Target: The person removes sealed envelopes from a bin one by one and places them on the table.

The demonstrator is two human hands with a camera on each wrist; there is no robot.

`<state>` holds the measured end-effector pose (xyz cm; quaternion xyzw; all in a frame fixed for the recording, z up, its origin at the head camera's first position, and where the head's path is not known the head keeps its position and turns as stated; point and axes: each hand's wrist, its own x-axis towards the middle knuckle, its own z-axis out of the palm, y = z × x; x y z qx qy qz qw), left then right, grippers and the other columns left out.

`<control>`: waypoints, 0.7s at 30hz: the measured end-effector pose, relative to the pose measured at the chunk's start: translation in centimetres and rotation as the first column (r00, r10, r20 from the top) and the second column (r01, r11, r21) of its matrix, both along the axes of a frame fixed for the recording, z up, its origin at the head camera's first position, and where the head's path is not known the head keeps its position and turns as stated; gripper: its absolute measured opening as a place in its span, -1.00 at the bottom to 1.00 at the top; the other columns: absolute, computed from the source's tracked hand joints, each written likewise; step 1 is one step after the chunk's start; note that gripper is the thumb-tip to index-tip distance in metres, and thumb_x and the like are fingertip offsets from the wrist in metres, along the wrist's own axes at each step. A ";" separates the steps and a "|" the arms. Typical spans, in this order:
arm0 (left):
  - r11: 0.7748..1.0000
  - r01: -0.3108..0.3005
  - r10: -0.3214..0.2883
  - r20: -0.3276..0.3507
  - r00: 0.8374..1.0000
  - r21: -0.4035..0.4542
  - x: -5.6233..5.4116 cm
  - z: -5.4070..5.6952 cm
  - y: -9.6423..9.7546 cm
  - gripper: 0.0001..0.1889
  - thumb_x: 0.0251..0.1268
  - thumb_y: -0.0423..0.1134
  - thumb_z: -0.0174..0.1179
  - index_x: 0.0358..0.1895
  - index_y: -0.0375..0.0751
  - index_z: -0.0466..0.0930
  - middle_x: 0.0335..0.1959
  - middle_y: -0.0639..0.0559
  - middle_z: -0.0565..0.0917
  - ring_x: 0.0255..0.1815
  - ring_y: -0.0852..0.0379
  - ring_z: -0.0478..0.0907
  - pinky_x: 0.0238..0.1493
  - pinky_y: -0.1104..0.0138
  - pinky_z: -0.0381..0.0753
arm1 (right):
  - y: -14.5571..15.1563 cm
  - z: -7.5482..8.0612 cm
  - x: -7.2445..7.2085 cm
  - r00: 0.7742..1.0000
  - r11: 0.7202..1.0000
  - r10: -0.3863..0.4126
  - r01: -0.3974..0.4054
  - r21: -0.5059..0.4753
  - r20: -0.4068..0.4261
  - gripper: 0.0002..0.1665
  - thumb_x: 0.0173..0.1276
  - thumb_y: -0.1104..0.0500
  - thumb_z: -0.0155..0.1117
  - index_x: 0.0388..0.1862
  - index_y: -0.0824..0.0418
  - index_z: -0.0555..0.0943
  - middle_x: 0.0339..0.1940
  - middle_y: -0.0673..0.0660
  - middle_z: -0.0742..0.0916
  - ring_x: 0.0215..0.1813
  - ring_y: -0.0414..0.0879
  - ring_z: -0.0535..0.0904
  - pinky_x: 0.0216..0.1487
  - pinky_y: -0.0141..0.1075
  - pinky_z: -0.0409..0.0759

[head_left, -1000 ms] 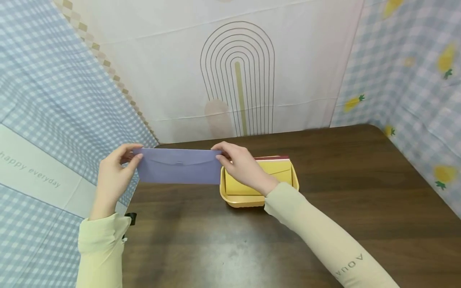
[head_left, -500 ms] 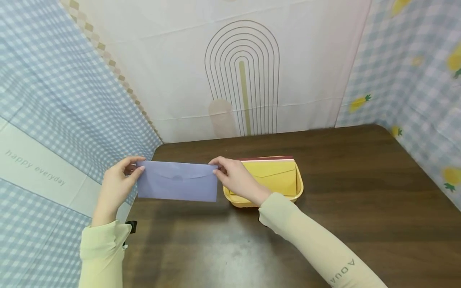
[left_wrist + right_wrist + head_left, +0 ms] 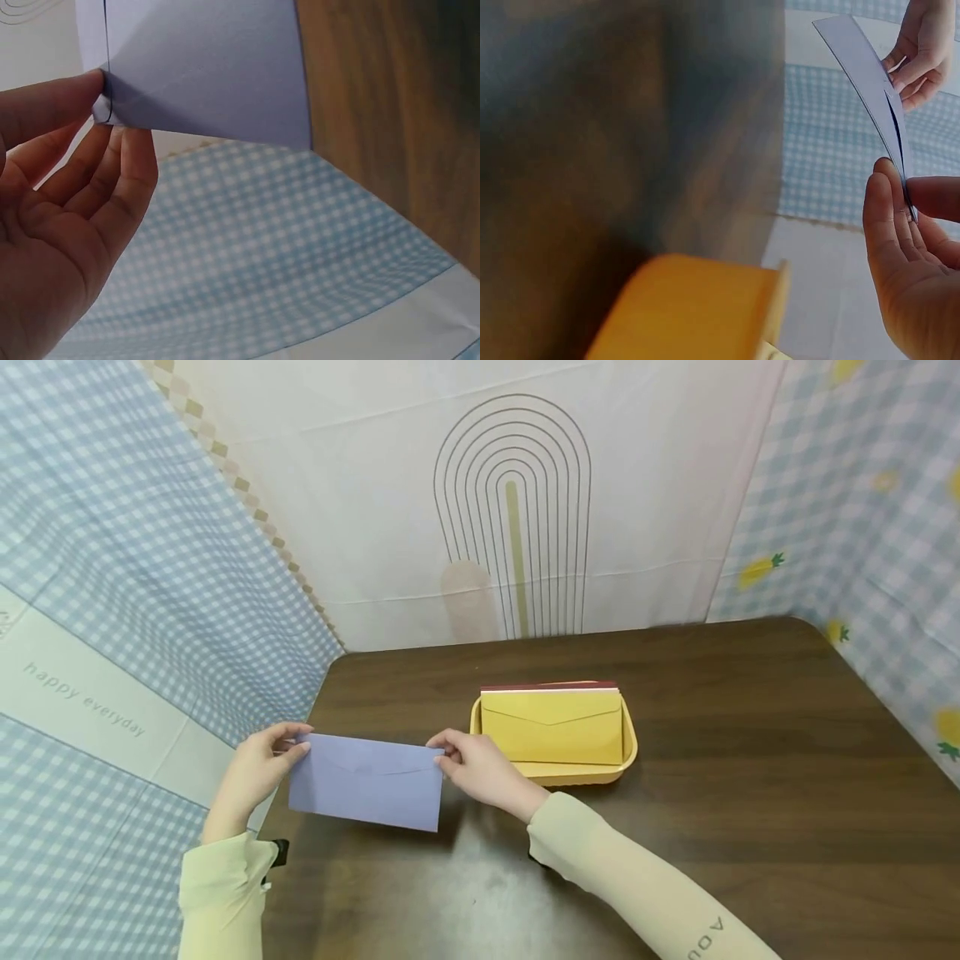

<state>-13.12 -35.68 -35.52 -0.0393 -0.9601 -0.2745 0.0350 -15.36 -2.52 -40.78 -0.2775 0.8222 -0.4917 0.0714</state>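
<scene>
A lavender envelope [image 3: 367, 787], its flap side facing me, is held by its two upper corners over the left part of the table. My left hand [image 3: 257, 770] pinches the upper left corner between thumb and fingers, as the left wrist view also shows at the envelope [image 3: 210, 75]. At the upper right corner my right hand [image 3: 480, 768] pinches likewise. In the right wrist view the envelope [image 3: 862, 75] appears nearly edge-on, its flap edge slightly parted. Just right of my right hand, a yellow basket [image 3: 570, 774] holds a yellow envelope [image 3: 555, 735] in front, upright.
Behind the yellow envelope, dark red and white edges [image 3: 551, 687] stick up in the basket. The brown wooden table [image 3: 750, 760] extends to the right. Checked cloth [image 3: 150, 527] hangs along the left side, and a pale printed cloth [image 3: 360, 527] hangs at the back.
Both hands have lowered the lavender envelope toward me, away from the basket's left end. Its right side now tilts lower, and the yellow envelope is more fully in view.
</scene>
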 end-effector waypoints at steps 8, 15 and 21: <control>1.000 0.012 -0.014 0.086 0.996 0.013 0.6 -2.6 -0.6 -0.73 0.43 -0.31 0.22 0.11 -0.33 0.63 -0.08 -0.22 0.72 -0.13 -0.03 0.63 -0.20 0.22 0.55 | -0.6 -2.0 1.0 0.999 0.994 0.022 -0.018 0.105 -0.033 -0.74 0.49 0.27 0.21 0.11 0.24 0.63 -0.51 -0.02 0.64 -0.52 -0.27 0.44 -0.38 -0.39 0.50; 0.998 0.025 -0.033 0.146 0.989 0.053 1.2 -4.6 -1.0 -0.78 0.37 -0.38 0.26 0.01 -0.39 0.64 -0.20 -0.15 0.72 -0.26 0.06 0.61 -0.29 0.31 0.54 | -1.1 -3.2 1.7 0.999 0.985 0.042 -0.040 0.165 -0.005 -0.72 0.51 0.30 0.18 0.15 0.27 0.61 -0.37 0.01 0.69 -0.51 -0.27 0.43 -0.39 -0.41 0.48; 0.998 0.008 -0.020 0.208 0.978 0.056 1.5 -5.8 -1.1 -0.79 0.36 -0.38 0.26 -0.01 -0.40 0.63 -0.20 -0.15 0.72 -0.26 0.06 0.61 -0.26 0.24 0.54 | -1.2 -4.2 2.2 0.999 0.981 0.043 -0.046 0.188 0.023 -0.72 0.49 0.32 0.19 0.13 0.27 0.62 -0.33 0.04 0.70 -0.46 -0.25 0.46 -0.34 -0.40 0.49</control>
